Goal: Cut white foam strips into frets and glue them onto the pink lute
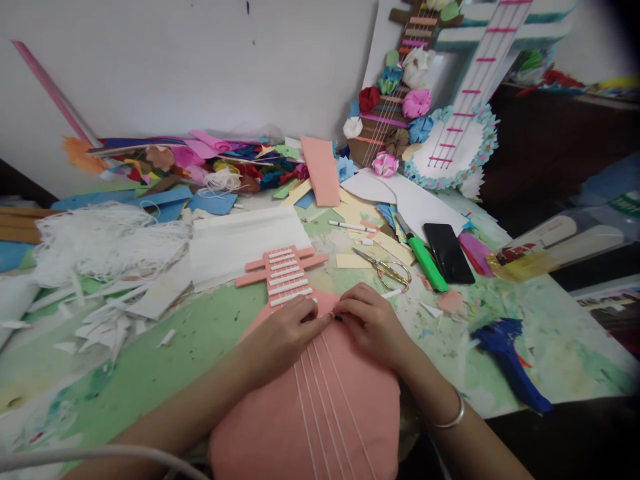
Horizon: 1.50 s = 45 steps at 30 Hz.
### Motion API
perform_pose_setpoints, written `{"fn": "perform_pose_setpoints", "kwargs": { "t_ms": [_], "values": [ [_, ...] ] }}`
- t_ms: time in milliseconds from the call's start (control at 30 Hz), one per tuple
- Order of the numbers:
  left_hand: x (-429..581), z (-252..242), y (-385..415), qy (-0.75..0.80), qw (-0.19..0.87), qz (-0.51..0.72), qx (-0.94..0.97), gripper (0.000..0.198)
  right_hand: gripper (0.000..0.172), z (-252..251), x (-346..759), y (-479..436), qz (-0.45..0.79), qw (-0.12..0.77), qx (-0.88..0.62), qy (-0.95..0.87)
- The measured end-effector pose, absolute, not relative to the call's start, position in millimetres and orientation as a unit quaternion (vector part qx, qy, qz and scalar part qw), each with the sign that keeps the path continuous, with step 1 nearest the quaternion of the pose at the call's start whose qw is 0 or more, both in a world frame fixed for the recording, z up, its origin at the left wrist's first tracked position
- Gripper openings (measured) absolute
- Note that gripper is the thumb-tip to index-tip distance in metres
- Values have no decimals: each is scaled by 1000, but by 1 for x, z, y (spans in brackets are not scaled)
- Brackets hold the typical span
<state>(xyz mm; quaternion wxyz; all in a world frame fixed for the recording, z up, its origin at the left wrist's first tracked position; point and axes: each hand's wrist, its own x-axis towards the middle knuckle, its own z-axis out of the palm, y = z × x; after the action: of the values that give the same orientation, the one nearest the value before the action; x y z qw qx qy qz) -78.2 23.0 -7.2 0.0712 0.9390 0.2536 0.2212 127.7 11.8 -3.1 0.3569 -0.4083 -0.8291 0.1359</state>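
A pink paper guitar (280, 427) lies in front of me, its body close to me and its neck pointing away. White strips (289, 283) cross the neck, and white strings (320, 400) run down the body under my hands. My left hand (283, 330) rests on the upper body, its thumb and fingers pressed together near the base of the neck. Beside it, my right hand (373, 323) is closed in a pinch, its fingertips meeting those of the left. A small dark spot shows at the fingertips; what they hold is too small to make out.
Tangled white string (110, 237) and paper scraps lie left. Right are gold scissors (387, 267), a green cutter (425, 260), a black phone (449, 253) and a blue glue gun (513, 360). Two decorated paper guitars (450, 147) lean on the wall. A cable (100, 453) crosses lower left.
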Motion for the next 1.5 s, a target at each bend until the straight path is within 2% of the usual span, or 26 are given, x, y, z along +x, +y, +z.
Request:
{"fn": "perform_pose_setpoints", "kwargs": {
  "t_ms": [467,567,667,800,933,1100,1300,1500],
  "values": [
    [-78,-7,22,260,65,241,933,27,19,5,134,13,116,331,-418,-838],
    [-78,-6,22,265,70,246,930,27,18,20,156,18,86,369,-471,-797],
    [-79,-5,21,267,76,249,928,28,17,32,190,29,1,386,-592,-707],
    [-78,-3,22,263,84,249,928,28,21,32,227,47,24,224,-733,-643],
    [-77,0,23,265,96,243,928,27,19,18,235,62,100,101,-753,-643],
    [-77,2,25,265,96,217,934,25,14,5,229,72,117,74,-731,-668],
    [-77,-1,26,259,95,216,936,26,17,4,231,83,104,64,-728,-675],
    [-77,-3,24,259,68,224,937,24,3,16,224,87,156,41,-692,-704]
  ]
}}
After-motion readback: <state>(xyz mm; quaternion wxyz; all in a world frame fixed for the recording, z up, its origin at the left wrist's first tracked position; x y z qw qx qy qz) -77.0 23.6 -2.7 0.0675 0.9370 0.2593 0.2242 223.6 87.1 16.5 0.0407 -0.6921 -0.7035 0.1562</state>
